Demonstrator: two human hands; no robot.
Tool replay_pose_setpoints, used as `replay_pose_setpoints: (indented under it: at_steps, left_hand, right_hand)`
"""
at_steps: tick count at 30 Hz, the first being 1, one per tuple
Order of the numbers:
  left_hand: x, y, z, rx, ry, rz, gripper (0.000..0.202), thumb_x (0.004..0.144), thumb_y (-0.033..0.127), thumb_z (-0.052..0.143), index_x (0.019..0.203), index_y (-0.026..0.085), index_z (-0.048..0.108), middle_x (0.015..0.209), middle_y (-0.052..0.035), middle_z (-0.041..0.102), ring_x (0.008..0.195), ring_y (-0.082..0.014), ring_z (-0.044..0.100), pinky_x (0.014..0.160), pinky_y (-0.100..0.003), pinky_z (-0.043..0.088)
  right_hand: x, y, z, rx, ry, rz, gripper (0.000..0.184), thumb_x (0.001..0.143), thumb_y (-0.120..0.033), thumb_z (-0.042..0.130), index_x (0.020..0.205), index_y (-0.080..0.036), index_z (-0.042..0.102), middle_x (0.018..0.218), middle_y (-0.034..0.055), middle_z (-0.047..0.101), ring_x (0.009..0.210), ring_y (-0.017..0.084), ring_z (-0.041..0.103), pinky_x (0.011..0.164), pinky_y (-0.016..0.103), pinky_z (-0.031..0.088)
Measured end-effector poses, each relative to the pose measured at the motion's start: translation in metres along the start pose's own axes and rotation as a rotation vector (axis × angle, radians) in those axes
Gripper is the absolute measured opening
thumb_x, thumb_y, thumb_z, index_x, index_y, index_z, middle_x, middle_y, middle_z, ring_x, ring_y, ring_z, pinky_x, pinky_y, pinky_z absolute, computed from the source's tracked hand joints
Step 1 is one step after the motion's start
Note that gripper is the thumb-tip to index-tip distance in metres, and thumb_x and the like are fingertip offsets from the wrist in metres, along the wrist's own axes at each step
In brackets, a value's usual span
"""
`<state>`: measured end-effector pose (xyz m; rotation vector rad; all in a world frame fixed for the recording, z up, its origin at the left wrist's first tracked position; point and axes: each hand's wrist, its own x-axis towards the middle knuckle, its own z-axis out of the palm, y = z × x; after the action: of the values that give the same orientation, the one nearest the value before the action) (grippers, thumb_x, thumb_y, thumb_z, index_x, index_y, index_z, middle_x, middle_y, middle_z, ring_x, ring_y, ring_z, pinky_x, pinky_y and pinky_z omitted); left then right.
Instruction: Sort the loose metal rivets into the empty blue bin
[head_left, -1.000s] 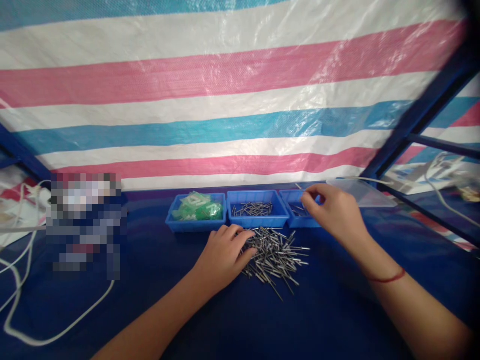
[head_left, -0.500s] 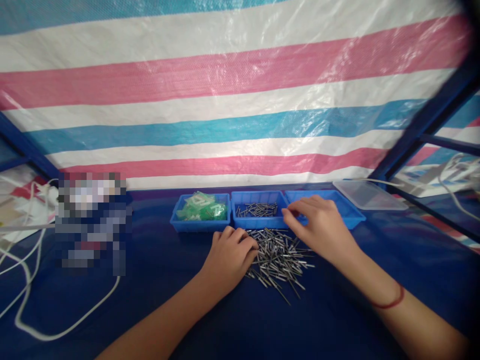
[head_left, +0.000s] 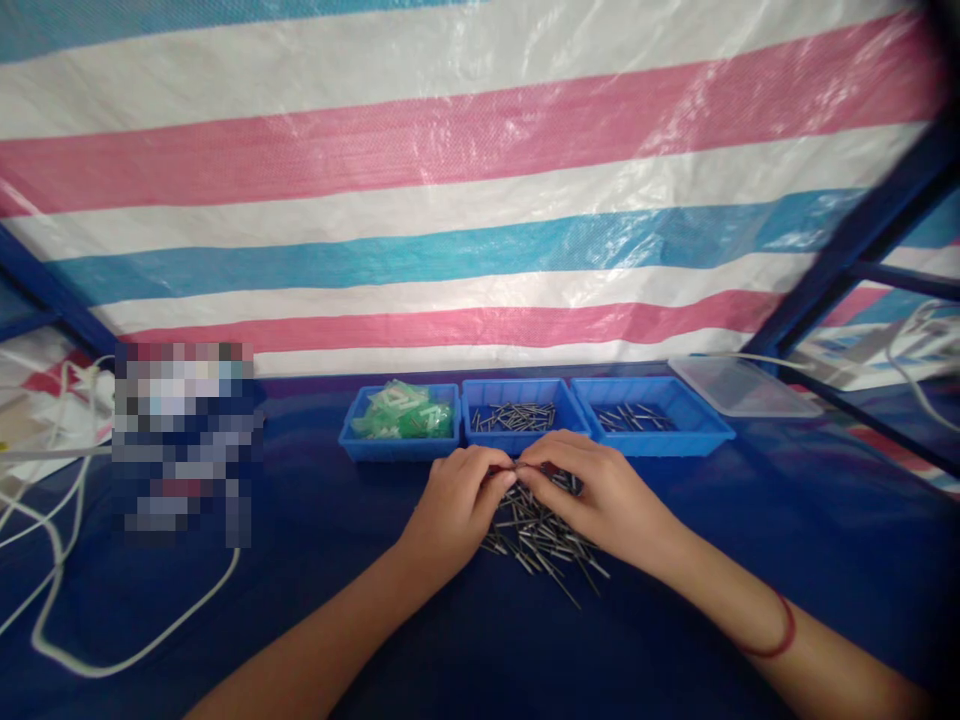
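Observation:
Over a heap of silvery blind rivets [head_left: 544, 535] with long thin stems, my two hands meet fingertip to fingertip. My left hand [head_left: 457, 505] is closed in a pinch, and so is my right hand [head_left: 596, 490]. Between their tips a small bit of metal shows, apparently a blind rivet [head_left: 516, 466], mostly covered by the fingers. Just behind the heap, a middle blue bin [head_left: 515, 386] holds several rivets. A right blue bin [head_left: 701, 428] has a few more lying in it.
A left blue bin [head_left: 347, 438] holds green plastic packets [head_left: 405, 412]. A clear plastic lid [head_left: 746, 388] lies at the back right. White cables [head_left: 112, 672] curl over the dark blue table at left, near a blurred-out area. Striped sheeting [head_left: 450, 230] hangs behind.
My right hand has moved left and down from the right bin to meet my left hand. My left hand has lifted its fingertips out of the heap. Rivets in the right bin are now visible.

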<state>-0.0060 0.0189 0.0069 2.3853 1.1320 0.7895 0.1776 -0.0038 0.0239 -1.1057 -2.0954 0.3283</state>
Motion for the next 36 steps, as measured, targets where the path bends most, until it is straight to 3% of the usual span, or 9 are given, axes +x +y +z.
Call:
replay_pose_setpoints:
  at_steps: [8, 14, 19, 25, 36]
  left_hand:
    - [0.002, 0.003, -0.003, -0.198, 0.046, -0.054, 0.015, 0.091, 0.026, 0.050, 0.087, 0.018, 0.062, 0.082, -0.0012, 0.064, 0.077, -0.0153, 0.058, 0.071, -0.025, 0.042]
    - [0.001, 0.000, 0.001, -0.392, 0.136, -0.150, 0.015, 0.089, 0.028, 0.052, 0.089, 0.017, 0.062, 0.084, -0.0018, 0.064, 0.076, -0.0150, 0.058, 0.071, -0.025, 0.044]
    - [0.000, -0.003, 0.006, -0.540, 0.124, -0.177, 0.014, 0.088, 0.029, 0.055, 0.090, 0.017, 0.062, 0.083, -0.0019, 0.063, 0.075, -0.0148, 0.057, 0.071, -0.025, 0.046]
    - [-0.001, 0.000, 0.006, -0.545, 0.131, -0.188, 0.016, 0.087, 0.031, 0.056, 0.091, 0.017, 0.062, 0.084, -0.0022, 0.062, 0.075, -0.0147, 0.056, 0.070, -0.025, 0.045]
    - [0.001, 0.003, 0.003, -0.530, 0.134, -0.175, 0.016, 0.088, 0.031, 0.055, 0.092, 0.018, 0.063, 0.084, -0.0020, 0.063, 0.075, -0.0149, 0.056, 0.070, -0.025, 0.044]
  right_hand:
    - [0.000, -0.002, 0.003, 0.165, 0.154, 0.171, 0.009, 0.084, -0.019, 0.053, 0.079, -0.020, 0.060, 0.072, 0.0004, 0.060, 0.066, 0.014, 0.054, 0.061, 0.026, 0.043]
    - [0.000, -0.004, 0.008, 0.162, 0.070, 0.135, 0.010, 0.079, -0.011, 0.052, 0.075, -0.020, 0.054, 0.069, -0.0013, 0.055, 0.064, 0.013, 0.052, 0.061, 0.026, 0.042]
    - [-0.002, -0.005, 0.015, 0.182, -0.011, 0.144, 0.010, 0.083, -0.012, 0.051, 0.078, -0.019, 0.056, 0.070, -0.0004, 0.057, 0.065, 0.013, 0.053, 0.062, 0.026, 0.041]
    - [0.000, -0.005, 0.015, 0.221, -0.058, 0.099, 0.018, 0.089, -0.017, 0.047, 0.076, -0.018, 0.060, 0.077, 0.0025, 0.062, 0.073, 0.015, 0.055, 0.068, 0.027, 0.041]
    - [-0.001, -0.005, 0.013, 0.253, -0.027, 0.143, 0.016, 0.086, -0.014, 0.050, 0.075, -0.018, 0.061, 0.076, 0.0022, 0.063, 0.072, 0.014, 0.056, 0.068, 0.027, 0.043]
